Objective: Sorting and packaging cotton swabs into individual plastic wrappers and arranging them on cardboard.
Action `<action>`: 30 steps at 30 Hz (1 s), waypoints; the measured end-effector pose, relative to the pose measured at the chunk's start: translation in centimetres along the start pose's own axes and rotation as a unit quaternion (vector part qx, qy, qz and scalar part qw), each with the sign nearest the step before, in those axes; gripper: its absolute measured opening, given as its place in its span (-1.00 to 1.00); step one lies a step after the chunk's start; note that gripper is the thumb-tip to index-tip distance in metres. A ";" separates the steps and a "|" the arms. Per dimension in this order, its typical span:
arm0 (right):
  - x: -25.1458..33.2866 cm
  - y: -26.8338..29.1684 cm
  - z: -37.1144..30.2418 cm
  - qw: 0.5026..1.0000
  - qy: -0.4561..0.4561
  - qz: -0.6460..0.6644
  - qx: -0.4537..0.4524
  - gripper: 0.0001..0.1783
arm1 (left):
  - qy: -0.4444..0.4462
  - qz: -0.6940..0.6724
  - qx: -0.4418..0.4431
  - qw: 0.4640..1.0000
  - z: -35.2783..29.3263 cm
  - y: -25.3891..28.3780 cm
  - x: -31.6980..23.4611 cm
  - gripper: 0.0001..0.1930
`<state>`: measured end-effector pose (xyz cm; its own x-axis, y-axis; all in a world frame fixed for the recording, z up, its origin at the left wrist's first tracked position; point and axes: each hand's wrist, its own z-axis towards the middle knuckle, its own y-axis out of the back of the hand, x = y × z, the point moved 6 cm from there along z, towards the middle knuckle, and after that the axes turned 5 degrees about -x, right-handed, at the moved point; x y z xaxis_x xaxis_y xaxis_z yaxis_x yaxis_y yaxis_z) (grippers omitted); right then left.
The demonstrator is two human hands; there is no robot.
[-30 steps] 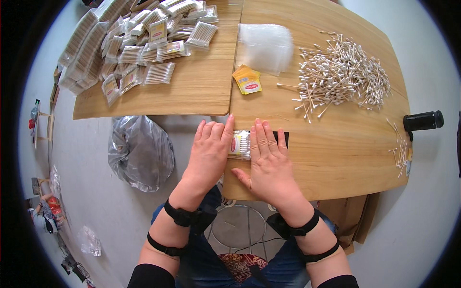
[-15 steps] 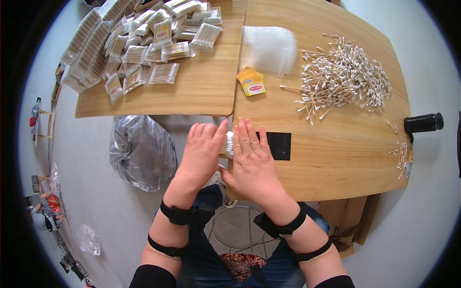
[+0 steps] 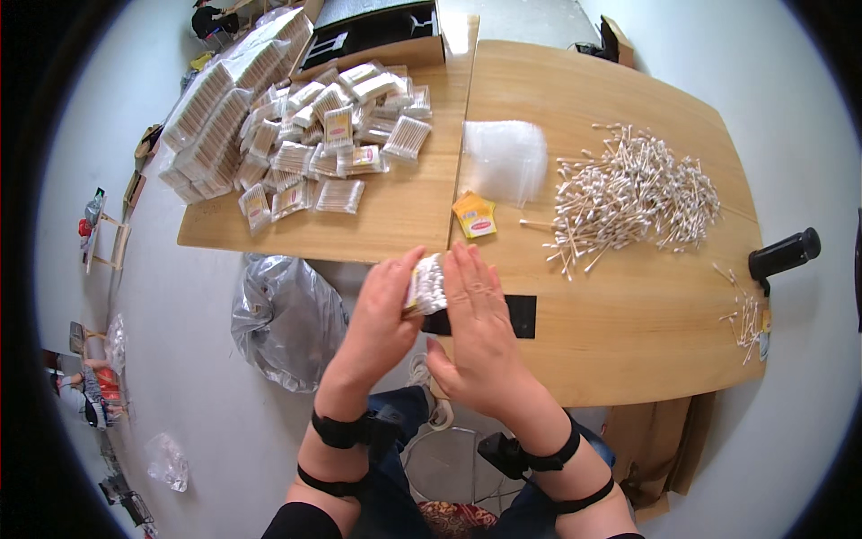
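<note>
Between my hands, near the table's front edge, is a bundle of cotton swabs (image 3: 429, 286) with its white tips facing right and a yellow and white card along its left side. My left hand (image 3: 382, 301) is closed round the bundle from the left. My right hand (image 3: 482, 337) lies stretched flat against or close beside the white tips, fingers together and thumb apart. Under the hands a black mat (image 3: 521, 316) shows on the table. Just beyond them lie a few yellow cards (image 3: 475, 216) and a stack of clear plastic bags (image 3: 505, 162).
A large heap of loose cotton swabs (image 3: 628, 198) covers the right of the table (image 3: 575, 359). Filled swab packs (image 3: 339, 196) pile up at the far left, by stacked bundles (image 3: 211, 117). A black cylinder (image 3: 784, 254) stands at the right edge; a grey plastic bag (image 3: 285, 319) is below.
The view has shifted, showing more of the far table and an open box. The swab bundle is turned so more of its white tips show, with both hands still beside it.
</note>
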<state>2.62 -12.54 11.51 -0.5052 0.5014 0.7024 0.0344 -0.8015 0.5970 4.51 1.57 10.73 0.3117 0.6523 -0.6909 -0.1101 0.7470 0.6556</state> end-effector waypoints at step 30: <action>-4.5 7.0 -2.2 0.992 0.040 -0.118 0.002 -0.24 | 0.125 -0.384 0.139 0.904 1.9 -11.7 -2.2 -0.56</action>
<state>3.21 -21.11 11.63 -0.5668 0.6471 0.5099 -0.0903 -0.6641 0.7422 6.89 -8.84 5.15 -0.0321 -0.0105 -0.9994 0.2997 0.9538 -0.0197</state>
